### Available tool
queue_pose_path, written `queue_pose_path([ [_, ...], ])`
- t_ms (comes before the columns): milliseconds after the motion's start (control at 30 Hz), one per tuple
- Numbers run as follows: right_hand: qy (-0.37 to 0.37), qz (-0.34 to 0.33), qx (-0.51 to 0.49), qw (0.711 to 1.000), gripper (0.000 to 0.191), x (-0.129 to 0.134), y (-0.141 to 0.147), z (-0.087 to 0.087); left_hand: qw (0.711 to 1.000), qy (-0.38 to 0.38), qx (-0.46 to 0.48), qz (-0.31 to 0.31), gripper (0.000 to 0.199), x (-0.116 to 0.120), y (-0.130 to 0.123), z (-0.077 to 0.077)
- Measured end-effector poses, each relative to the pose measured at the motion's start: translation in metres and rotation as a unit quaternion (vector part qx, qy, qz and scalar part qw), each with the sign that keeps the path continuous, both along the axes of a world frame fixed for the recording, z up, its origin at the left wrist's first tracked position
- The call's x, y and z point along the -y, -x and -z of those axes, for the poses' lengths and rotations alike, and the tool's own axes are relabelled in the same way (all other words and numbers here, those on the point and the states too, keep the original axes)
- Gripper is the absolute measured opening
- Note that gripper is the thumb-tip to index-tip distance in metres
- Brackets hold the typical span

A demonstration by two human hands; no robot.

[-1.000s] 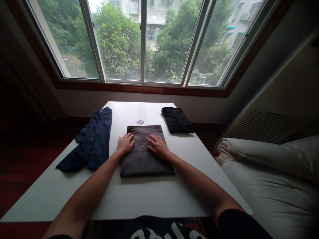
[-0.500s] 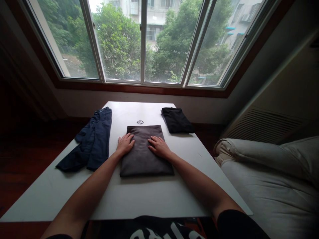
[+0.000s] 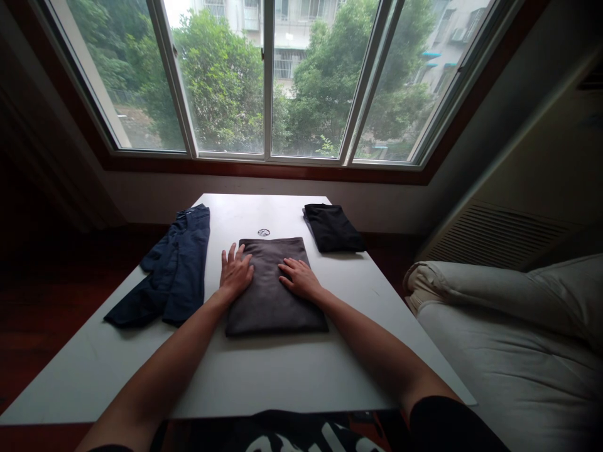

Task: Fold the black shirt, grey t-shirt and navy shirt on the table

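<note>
A dark grey-brown folded garment [image 3: 271, 307] lies flat as a neat rectangle in the middle of the white table [image 3: 282, 376]. My left hand [image 3: 235, 271] is at its left edge, fingers spread and pointing away from me. On the right part of the cloth rests my right hand [image 3: 300, 278], palm down with the fingers stretched out. Neither hand grips the fabric. Beyond the garment's far edge is a small dark round mark [image 3: 264, 232] on the tabletop.
Dark blue trousers [image 3: 176, 270] lie loosely along the table's left edge. Folded black clothing [image 3: 334, 227] sits at the far right corner. A pale sofa [image 3: 499, 333] stands close on the right, and a window [image 3: 268, 94] rises behind the table.
My left hand's fingers have lifted and spread wider at the garment's left edge. My right hand and the garment have hardly moved.
</note>
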State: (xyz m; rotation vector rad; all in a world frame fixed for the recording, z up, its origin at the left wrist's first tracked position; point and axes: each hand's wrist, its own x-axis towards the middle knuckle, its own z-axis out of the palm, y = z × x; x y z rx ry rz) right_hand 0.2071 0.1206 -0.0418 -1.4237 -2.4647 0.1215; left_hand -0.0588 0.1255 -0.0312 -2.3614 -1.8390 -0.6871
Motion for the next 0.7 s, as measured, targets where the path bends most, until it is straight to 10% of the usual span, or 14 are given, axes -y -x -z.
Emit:
queue_pose_path([
  [167, -0.008, 0.011, 0.024, 1.000, 0.050, 0.012, 0.003, -0.004, 0.981, 0.019, -0.037, 0.188, 0.039, 0.036, -0.034, -0.020],
  [300, -0.025, -0.006, 0.041, 0.999, 0.048, 0.036, -0.003, -0.018, 0.971, 0.036, -0.074, 0.224, 0.050, 0.074, -0.044, -0.015],
  [700, -0.026, -0.192, -0.054, 0.979, 0.039, 0.135, -0.065, -0.020, 0.918, 0.131, -0.079, 0.364, 0.078, 0.129, 0.051, -0.013],
])
